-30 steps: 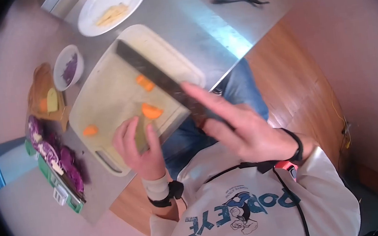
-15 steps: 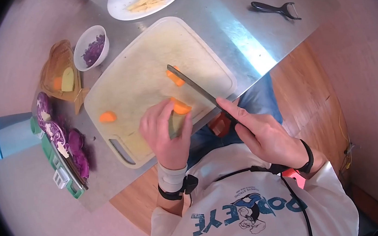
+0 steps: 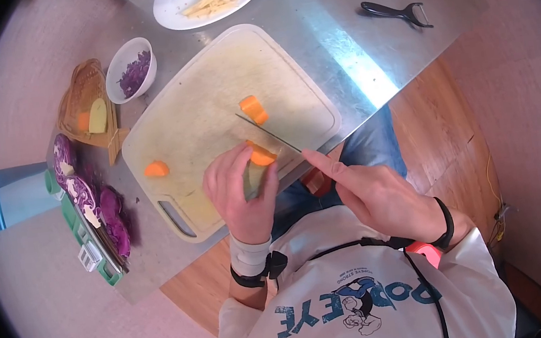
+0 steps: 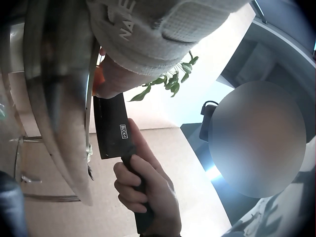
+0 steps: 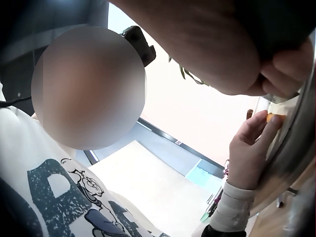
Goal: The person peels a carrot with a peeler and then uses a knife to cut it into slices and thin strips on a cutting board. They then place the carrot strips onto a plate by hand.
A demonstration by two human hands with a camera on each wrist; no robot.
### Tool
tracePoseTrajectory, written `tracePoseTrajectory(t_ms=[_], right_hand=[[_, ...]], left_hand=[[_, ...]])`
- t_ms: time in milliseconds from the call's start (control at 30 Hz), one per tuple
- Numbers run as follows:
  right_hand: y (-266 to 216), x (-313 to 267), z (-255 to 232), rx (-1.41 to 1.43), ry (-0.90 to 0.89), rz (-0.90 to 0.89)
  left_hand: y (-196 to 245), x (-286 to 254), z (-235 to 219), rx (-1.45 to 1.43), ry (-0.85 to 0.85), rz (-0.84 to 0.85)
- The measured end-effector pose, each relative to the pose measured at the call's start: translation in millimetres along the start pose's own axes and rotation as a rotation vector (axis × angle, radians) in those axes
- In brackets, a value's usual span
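A large orange carrot piece (image 3: 261, 153) is pinched between the thumb and fingers of my left hand (image 3: 239, 189), near the front edge of the cutting board (image 3: 196, 104). My right hand (image 3: 380, 193) grips the black handle of a knife (image 4: 112, 126), its index finger stretched along the blade. In the head view the blade (image 3: 270, 132) points up and left, between the held carrot and a cut carrot piece (image 3: 253, 109). Another carrot piece (image 3: 156, 168) lies at the board's left. The right wrist view shows the left hand (image 5: 249, 158) on the carrot (image 5: 274, 118).
Beyond the board stand a white plate (image 3: 172, 10) with pale strips and a white bowl (image 3: 115, 80) of shredded purple cabbage. A wicker basket (image 3: 70, 105) and purple cabbage pieces (image 3: 113, 217) lie left. A black peeler (image 3: 393, 12) rests at the upper right.
From a second ago, the knife has turned from flat to edge-on and its tip has dropped toward the held carrot. Both hands have shifted slightly right in the head view, which has moved too.
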State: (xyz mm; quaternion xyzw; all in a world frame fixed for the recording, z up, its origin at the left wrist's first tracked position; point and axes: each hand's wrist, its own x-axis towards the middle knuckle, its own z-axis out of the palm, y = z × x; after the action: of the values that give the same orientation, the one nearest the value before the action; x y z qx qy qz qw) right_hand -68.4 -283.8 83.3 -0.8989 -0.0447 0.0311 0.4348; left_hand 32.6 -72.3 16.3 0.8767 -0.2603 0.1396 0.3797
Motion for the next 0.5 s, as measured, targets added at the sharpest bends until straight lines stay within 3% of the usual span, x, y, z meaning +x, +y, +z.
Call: tracePoseTrajectory(t_ms=[133, 267, 500], right_hand=[[0, 1, -4, -0.075, 0.031, 0.057], [-5, -3, -6, -0.046, 0.024, 0.002], [-19, -12, -5, -0.076, -0.073, -0.006]], left_hand=[[0, 0, 0, -0.01, 0.005, -0.003], [2, -1, 1, -0.033, 0.027, -0.02], [-3, -7, 1, 0.004, 0.05, 0.033]])
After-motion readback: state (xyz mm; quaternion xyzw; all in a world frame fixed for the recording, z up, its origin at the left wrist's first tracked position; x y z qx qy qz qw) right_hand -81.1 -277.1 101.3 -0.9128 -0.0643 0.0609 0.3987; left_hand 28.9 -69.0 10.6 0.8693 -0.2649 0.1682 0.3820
